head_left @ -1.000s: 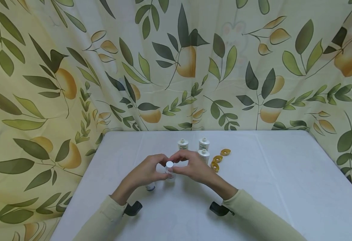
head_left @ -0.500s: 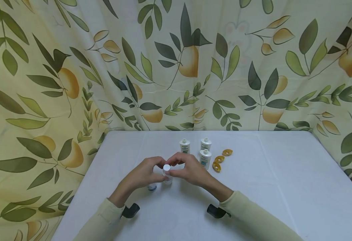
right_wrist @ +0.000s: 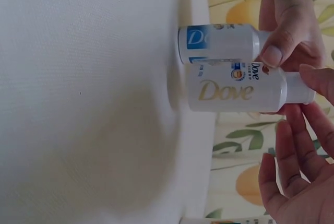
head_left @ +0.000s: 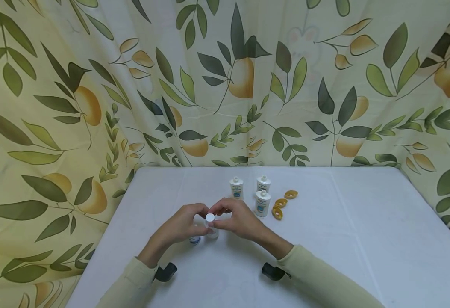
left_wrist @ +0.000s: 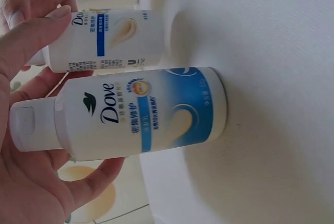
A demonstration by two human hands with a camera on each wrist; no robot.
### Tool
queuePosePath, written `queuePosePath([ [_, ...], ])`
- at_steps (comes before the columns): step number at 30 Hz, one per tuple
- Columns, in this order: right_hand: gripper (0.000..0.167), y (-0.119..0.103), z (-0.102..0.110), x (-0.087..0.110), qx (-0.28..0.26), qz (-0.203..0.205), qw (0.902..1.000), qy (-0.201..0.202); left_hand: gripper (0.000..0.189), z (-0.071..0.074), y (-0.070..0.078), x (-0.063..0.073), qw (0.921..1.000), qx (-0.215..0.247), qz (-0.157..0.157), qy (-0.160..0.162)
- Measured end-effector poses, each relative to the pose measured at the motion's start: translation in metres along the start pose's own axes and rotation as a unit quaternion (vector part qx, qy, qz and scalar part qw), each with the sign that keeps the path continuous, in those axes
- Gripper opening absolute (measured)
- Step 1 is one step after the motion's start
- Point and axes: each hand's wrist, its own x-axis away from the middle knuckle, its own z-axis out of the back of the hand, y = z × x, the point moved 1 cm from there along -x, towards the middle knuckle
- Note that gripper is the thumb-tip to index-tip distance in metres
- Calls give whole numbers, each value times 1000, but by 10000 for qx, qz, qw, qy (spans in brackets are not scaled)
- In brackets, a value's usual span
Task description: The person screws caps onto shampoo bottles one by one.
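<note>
A small white Dove hair-care bottle (head_left: 212, 235) stands between the hands. My left hand (head_left: 176, 224) grips its shoulder, the thumb (left_wrist: 57, 16) on the near side. My right hand (head_left: 239, 219) pinches its white cap (right_wrist: 300, 88) between thumb and index finger; the other fingers are loosely bent away from it. Just left of it stands a white-and-blue Dove shampoo bottle (left_wrist: 141, 114) with a flip cap, the two side by side. Fingers of my left hand pass behind the shampoo bottle, which the head view mostly hides under that hand.
Farther back are three white bottles with bare narrow necks: one at left (head_left: 236, 188), one at right (head_left: 263, 183) and one in front (head_left: 262, 203). Three yellow-brown oval rings (head_left: 280, 203) lie right of them. A patterned curtain (head_left: 225, 128) hangs behind the white-covered table (head_left: 344, 239).
Both hands have shifted the white Dove bottle left and a little toward the body, up beside the shampoo bottle. The bottles behind are now less covered by the right hand.
</note>
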Motion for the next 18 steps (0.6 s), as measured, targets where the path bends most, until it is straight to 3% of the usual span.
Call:
queuePosePath([
  [7, 22, 4, -6, -1, -22, -31, 10000, -9, 32, -2, -5, 2, 9999, -84, -96, -32],
  [18, 24, 6, -10, -1, 173, -164, 9997, -64, 34, -3, -7, 3, 9996, -140, 197, -130],
])
